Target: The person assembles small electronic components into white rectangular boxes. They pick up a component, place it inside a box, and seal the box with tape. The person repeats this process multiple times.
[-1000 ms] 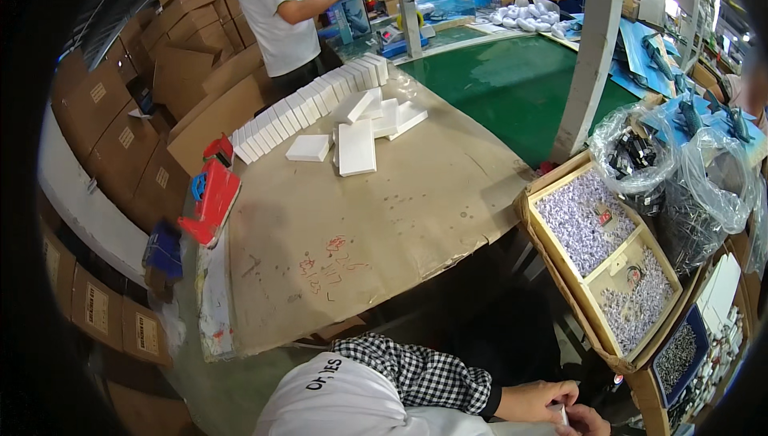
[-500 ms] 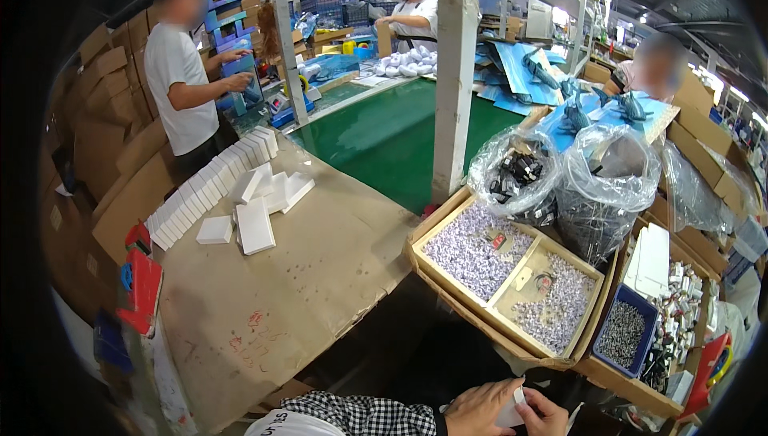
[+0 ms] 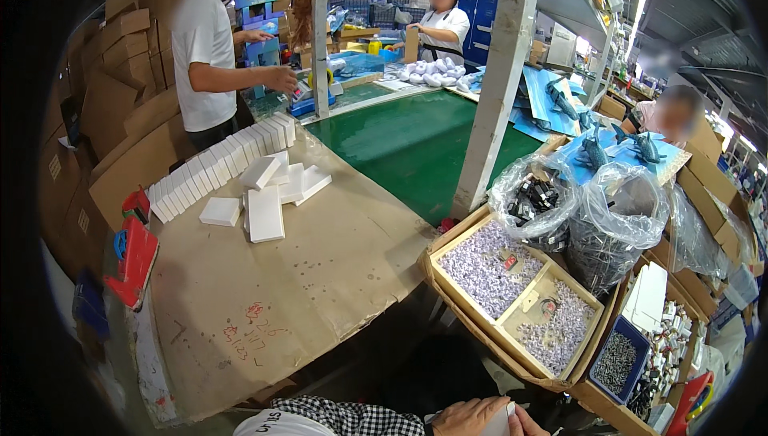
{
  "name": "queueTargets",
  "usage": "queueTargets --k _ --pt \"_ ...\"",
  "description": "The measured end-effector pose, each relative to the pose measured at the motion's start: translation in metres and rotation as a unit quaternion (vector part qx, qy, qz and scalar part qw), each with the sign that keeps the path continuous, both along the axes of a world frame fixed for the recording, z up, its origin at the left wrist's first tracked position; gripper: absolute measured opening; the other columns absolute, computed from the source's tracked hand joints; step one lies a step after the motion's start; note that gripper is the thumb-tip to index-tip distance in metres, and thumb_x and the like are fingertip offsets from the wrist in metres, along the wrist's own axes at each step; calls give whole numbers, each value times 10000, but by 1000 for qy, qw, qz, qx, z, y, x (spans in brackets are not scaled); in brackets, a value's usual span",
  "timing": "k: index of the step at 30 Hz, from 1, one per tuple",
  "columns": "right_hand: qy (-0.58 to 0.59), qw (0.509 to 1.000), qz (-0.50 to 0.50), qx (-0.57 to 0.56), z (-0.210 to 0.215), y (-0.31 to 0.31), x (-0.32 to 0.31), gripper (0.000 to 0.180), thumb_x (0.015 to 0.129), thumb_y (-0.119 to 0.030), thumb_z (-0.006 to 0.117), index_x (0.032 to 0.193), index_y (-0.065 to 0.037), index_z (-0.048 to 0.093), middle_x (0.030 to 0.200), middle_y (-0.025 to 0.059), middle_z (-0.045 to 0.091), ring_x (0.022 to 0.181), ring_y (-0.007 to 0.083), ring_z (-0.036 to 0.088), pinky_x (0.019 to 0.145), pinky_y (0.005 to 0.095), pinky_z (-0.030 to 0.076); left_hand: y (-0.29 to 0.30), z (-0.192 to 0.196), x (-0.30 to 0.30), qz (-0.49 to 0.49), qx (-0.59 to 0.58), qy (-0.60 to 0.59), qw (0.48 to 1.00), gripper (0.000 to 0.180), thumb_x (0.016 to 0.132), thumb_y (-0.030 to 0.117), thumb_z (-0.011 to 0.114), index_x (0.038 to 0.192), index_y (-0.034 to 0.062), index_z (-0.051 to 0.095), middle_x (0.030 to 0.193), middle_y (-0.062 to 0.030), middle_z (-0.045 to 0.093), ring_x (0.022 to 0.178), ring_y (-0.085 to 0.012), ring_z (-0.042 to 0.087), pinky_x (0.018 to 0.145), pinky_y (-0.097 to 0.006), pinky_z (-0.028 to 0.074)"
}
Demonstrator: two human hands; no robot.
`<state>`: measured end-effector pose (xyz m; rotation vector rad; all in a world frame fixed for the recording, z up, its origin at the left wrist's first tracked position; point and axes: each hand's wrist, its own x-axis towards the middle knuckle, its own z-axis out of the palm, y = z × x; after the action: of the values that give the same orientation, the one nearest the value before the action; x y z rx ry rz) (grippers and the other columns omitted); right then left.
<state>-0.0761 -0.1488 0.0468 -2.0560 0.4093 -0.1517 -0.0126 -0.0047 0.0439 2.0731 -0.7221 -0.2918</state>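
At the lower edge, my left hand lies closed over a small white box, its fingers stretched along the top. My right hand pinches the same box at its right end, with the thumb against a white flap or edge. Most of the box is hidden by the hands and cut off by the picture's edge. On the brown cardboard-covered table to the left, several white boxes lie in a loose pile. Behind them a long row of white boxes stands on edge.
A divided wooden tray of small pale parts sits right of centre, beside clear bags of dark parts. A blue bin holds small metal pieces. Red tape dispenser at left. A grey post rises mid-view; co-workers stand beyond.
The view has shifted, so the table and trays appear moved. Both my hands sit lower in the picture, still on the white box. The co-worker at left has lowered a hand toward the bench.
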Motion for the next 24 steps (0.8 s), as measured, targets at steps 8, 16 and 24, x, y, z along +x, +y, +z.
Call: queueTargets --k 8,16,24 --pt "-9 997 33 -64 4 4 3 271 928 -143 561 1147 5 622 1031 197 668 929 216 660 816 295 492 2 -30 -1 17 -24 -109 994 737 673 338 726 1277 29 437 1159 -160 576 1025 -320 571 879 -441 437" --pt "-13 989 87 -122 4 6 4 314 950 -157 502 1221 -19 578 1085 220 637 971 319 645 827 345 500 3 -33 -1 46 -45 -106 992 727 683 354 718 1274 35 441 1128 -159 586 997 -323 577 843 -449 447" --pt "-38 978 99 -178 4 11 4 317 942 -152 507 1221 -16 574 1058 233 633 943 357 638 794 379 509 3 -36 -1 43 -50 -111 992 703 700 356 698 1277 46 443 1127 -155 588 996 -322 577 837 -449 451"
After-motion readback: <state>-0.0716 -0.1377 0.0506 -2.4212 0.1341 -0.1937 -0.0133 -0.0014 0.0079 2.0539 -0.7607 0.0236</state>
